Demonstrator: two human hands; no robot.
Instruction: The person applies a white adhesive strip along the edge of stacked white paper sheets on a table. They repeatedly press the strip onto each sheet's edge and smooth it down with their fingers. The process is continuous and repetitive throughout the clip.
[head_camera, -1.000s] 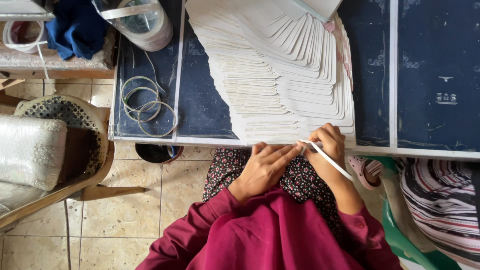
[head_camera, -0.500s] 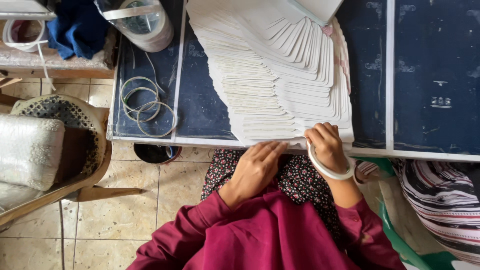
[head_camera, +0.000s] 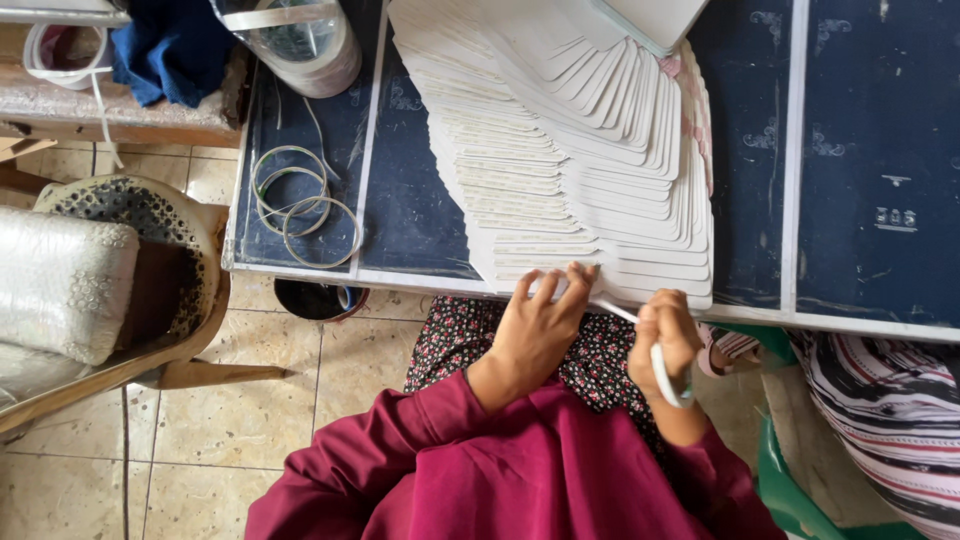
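While the left hand (head_camera: 535, 325) still presses its spread fingers on the nearest white card (head_camera: 560, 270) at the table (head_camera: 400, 180) edge, the right hand (head_camera: 668, 335) — clenched on a white strip (head_camera: 655, 365) — has pulled back from the fanned stack, the strip now peeled off toward the lap.

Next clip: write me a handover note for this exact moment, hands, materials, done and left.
Left hand: fingers pressing the near edge of the fanned stack of white cards at the table edge.
Right hand: gripping a thin white strip that runs up to the nearest card.
Stack covers the dark table centre; wire rings and a tape roll lie left.
Done: cards fanned out. Left: strip not yet free of the card.
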